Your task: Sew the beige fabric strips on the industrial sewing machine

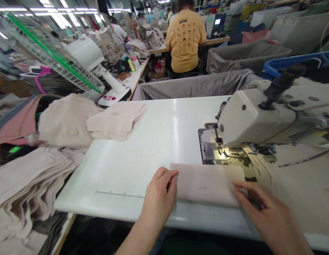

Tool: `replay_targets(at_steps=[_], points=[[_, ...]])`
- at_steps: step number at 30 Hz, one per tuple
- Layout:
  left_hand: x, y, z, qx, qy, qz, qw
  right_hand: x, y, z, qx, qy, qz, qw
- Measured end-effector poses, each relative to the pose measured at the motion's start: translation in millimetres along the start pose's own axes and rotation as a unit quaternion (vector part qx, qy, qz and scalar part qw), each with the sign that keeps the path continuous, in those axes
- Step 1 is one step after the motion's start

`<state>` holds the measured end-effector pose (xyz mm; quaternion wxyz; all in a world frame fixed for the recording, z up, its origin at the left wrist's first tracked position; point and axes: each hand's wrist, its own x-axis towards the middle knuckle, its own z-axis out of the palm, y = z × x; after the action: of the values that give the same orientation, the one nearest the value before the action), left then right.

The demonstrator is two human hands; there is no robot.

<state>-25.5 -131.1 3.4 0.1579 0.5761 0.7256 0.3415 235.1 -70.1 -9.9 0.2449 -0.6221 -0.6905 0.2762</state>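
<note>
Fabric panel (204, 184): flat by the sewing machine (243, 118), apparently steadied at 2 ends.
Left hand (161, 189): pinches its left edge.
Right hand (267, 207): touches its right end, pinch unclear.

Sewing workshop, identified by an industrial sewing machine (241, 117) beyond the right fingers (241, 185), stacked cut fabric pieces (26, 173) well to the left of the left fingers (170, 174), and, far ahead of both, a co-worker (186, 40), a second machine (209, 24) and rows of strip lights (37, 9)
</note>
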Motion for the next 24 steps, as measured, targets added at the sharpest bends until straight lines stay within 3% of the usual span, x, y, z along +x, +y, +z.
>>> replay_targets(at_steps=[24], points=[[0.3,1.7,-0.9,0.0,-0.003,0.002,1.0,0.4,4.2,-0.8,-0.015,0.0,-0.008,1.0]])
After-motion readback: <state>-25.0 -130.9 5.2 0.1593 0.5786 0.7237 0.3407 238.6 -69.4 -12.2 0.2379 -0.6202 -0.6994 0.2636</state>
